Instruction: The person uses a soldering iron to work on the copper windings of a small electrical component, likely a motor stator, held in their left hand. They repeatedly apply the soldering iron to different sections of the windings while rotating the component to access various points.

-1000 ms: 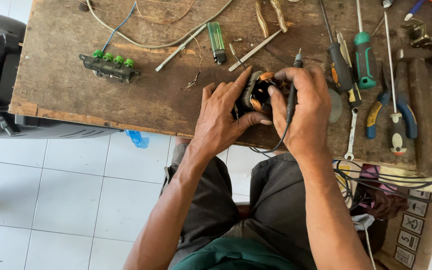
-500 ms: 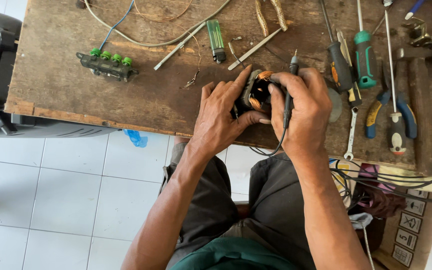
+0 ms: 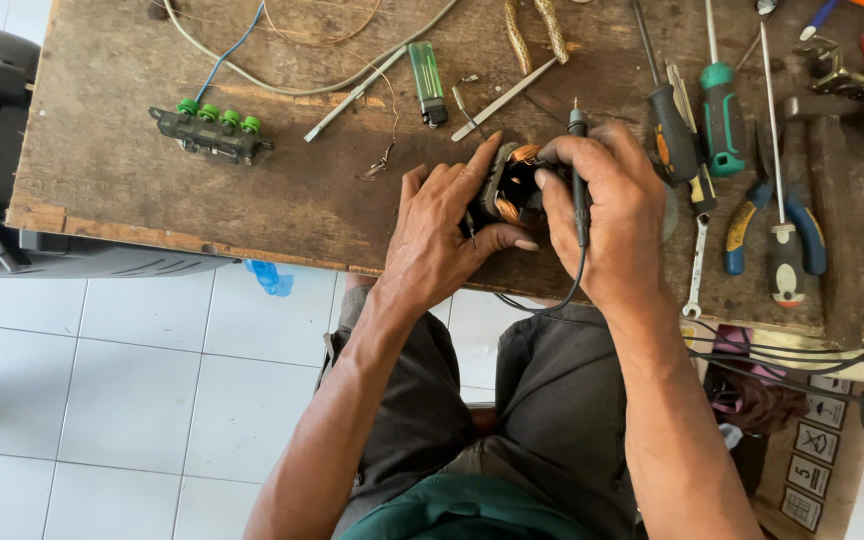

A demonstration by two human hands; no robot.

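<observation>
Unmoved: both hands around copper-wound stator (image 3: pixel 510 190)

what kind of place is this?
Likely a small electrical repair bench. A worn wooden bench is strewn with screwdrivers and pliers, and the left hand steadies a copper-wound coil part while the right hand holds a black probe.

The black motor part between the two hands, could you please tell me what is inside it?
Inside the black motor part, copper windings show at the top and lower left. The left hand and right hand, which also holds a thin black probe, cover the rest.
</observation>
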